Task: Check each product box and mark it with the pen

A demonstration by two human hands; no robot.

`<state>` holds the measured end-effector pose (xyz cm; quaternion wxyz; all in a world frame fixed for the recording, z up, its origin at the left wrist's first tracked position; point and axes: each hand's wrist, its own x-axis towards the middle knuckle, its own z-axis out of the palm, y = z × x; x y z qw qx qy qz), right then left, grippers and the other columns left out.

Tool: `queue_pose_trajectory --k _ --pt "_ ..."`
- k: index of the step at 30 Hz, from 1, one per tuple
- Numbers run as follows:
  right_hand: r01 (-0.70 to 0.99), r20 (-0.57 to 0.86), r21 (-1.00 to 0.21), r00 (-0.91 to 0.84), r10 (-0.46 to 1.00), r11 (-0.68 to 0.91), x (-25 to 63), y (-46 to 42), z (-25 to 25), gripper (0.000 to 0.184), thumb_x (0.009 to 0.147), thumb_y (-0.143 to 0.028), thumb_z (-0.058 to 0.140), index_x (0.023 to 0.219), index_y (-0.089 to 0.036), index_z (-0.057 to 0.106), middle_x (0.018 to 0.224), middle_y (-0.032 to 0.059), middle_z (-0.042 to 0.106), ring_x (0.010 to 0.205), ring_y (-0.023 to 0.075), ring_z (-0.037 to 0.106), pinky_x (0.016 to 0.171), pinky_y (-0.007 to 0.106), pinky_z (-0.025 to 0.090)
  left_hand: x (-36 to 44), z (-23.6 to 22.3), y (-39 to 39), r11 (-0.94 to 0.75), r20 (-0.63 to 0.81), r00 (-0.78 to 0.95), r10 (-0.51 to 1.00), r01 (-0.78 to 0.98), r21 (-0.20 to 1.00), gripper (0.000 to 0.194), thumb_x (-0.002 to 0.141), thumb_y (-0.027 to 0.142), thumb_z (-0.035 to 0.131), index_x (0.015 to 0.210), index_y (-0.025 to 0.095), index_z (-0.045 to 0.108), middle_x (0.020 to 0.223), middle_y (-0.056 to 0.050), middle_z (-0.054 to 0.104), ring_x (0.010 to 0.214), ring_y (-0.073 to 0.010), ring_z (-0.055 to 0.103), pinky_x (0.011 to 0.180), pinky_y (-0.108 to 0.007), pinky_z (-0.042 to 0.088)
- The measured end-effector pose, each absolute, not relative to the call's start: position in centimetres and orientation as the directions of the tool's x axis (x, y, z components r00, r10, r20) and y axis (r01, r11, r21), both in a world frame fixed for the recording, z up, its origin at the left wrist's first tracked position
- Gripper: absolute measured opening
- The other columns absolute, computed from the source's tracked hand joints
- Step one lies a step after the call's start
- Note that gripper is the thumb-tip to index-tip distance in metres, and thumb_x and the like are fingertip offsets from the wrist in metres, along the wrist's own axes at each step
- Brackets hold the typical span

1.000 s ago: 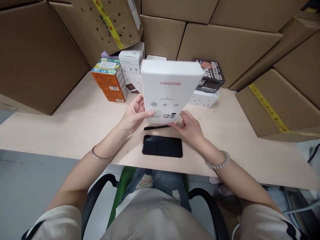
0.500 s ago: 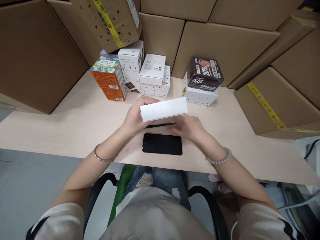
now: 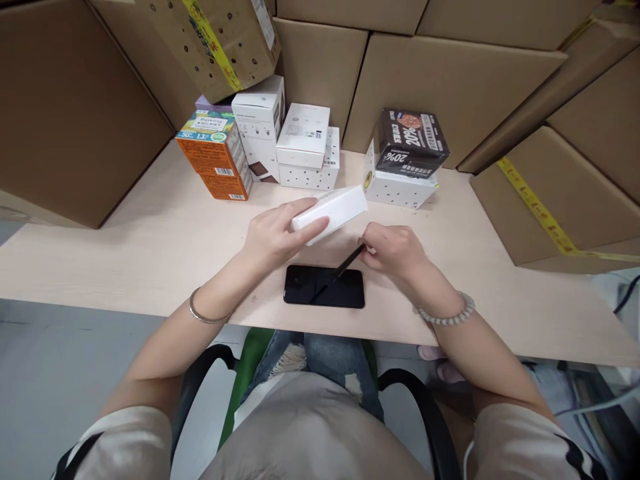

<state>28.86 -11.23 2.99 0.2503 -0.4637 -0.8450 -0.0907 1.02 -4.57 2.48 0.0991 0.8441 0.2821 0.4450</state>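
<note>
My left hand (image 3: 275, 233) grips a small white box (image 3: 336, 213) by its left end, with the thumb across the near side. The box is held tilted above the table, its right end raised. Pinched in the fingers of my right hand (image 3: 393, 248) is a thin black pen-like stick (image 3: 349, 261), slanting down to the left; its exact kind is unclear. Below both hands a black smartphone (image 3: 305, 295) lies flat with a dark screen. The stick's lower end is over the phone; whether it touches the glass I cannot tell.
Behind my hands stand orange boxes (image 3: 220, 163), a tall white box (image 3: 257, 137) and stacked white boxes (image 3: 303, 137). To the right, a black box (image 3: 413, 143) rests on a white dotted one (image 3: 400, 191). Large cardboard cartons (image 3: 410, 87) wall in the table (image 3: 150, 267).
The white box has tipped, its right end turning upward, and my right hand has come away from beneath it. The black stick has swung from nearly level to a slant over the phone.
</note>
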Motion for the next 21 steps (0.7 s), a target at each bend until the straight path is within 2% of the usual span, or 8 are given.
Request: queue_pose_trajectory --k 2,4,7,9,11,13,17,21 --pt "0.731 0.665 -0.193 -0.393 0.635 0.655 29.1 -11.5 3.2 0.023 0.084 -0.027 0.058 0.065 -0.026 0.045 0.053 -0.0037 0.046 0.045 0.0129 0.037 0.047 0.031 0.029 1.3 2.6 -5.0 -0.792 0.654 0.448 0.609 0.378 0.479 0.015 0.09 0.041 0.076 0.101 0.031 0.081 0.127 -0.007 0.079 0.113 -0.0261 0.075 0.096 -0.041 0.061" --pt "0.582 0.777 -0.307 -0.304 0.552 0.753 28.8 -11.9 3.4 0.025 0.088 -0.029 0.058 0.068 -0.028 0.044 0.052 -0.0057 0.044 0.043 0.0126 0.038 0.044 0.029 0.032 1.6 2.9 -5.5 -0.743 0.603 0.435 0.668 0.351 0.57 0.018 0.089 0.045 0.078 0.098 0.03 0.081 0.124 -0.007 0.08 0.115 -0.0274 0.076 0.1 -0.043 0.061" --pt "0.324 0.833 -0.478 -0.128 0.539 0.816 27.6 -12.6 3.8 0.014 0.093 -0.026 0.063 0.081 -0.028 0.056 0.058 -0.0062 0.056 0.041 0.0119 0.05 0.042 0.026 0.039 2.1 3.3 -6.0 -0.668 0.513 0.465 0.722 0.274 0.692 0.014 0.086 0.04 0.083 0.097 0.03 0.081 0.123 -0.006 0.08 0.125 -0.0302 0.074 0.111 -0.049 0.059" --pt "0.217 0.822 -0.539 -0.074 0.564 0.814 26.7 -13.0 3.9 0.008 0.092 -0.02 0.066 0.087 -0.026 0.063 0.062 -0.0054 0.065 0.043 0.0123 0.06 0.045 0.025 0.047 2.3 3.3 -6.1 -0.636 0.438 0.544 0.715 0.246 0.732 0.013 0.082 0.032 0.088 0.092 0.031 0.081 0.121 -0.006 0.08 0.133 -0.0326 0.071 0.118 -0.057 0.054" --pt "0.204 0.814 -0.557 -0.058 0.578 0.805 26.0 -13.4 3.9 0.01 0.089 -0.015 0.069 0.088 -0.024 0.068 0.066 -0.0038 0.072 0.048 0.0141 0.069 0.049 0.025 0.054 2.4 2.9 -6.0 -0.641 0.391 0.615 0.685 0.253 0.725 0.012 0.079 0.028 0.089 0.088 0.031 0.081 0.122 -0.006 0.08 0.137 -0.0352 0.068 0.122 -0.064 0.049" --pt "0.246 0.806 -0.563 -0.045 0.59 0.789 25.7 -13.5 3.8 0.014 0.085 -0.011 0.072 0.089 -0.024 0.069 0.071 -0.0026 0.076 0.054 0.0156 0.074 0.052 0.026 0.058 2.5 2.1 -6.0 -0.669 0.421 0.609 0.673 0.258 0.697 0.013 0.08 0.027 0.088 0.09 0.03 0.082 0.126 -0.006 0.08 0.139 -0.0367 0.068 0.123 -0.065 0.049" --pt "0.414 0.766 -0.553 -0.087 0.637 0.723 25.9 -13.9 4.2 0.014 0.083 -0.013 0.069 0.09 -0.026 0.069 0.077 -0.0016 0.079 0.061 0.0153 0.075 0.058 0.027 0.06 2.6 1.1 -6.3 -0.704 0.513 0.538 0.669 0.239 0.669 0.023 0.08 0.028 0.088 0.101 0.031 0.083 0.131 -0.005 0.08 0.138 -0.0349 0.07 0.122 -0.057 0.055" --pt "0.447 0.678 -0.632 -0.077 0.731 0.633 25.9 -14.3 5.3 0.006 0.085 -0.021 0.073 0.084 -0.026 0.07 0.078 -0.0008 0.079 0.067 0.0152 0.073 0.064 0.029 0.061 2.5 1.7 -6.3 -0.689 0.443 0.597 0.669 0.272 0.672 0.013 0.082 0.027 0.086 0.094 0.032 0.084 0.131 -0.003 0.08 0.141 -0.0355 0.067 0.121 -0.061 0.054"
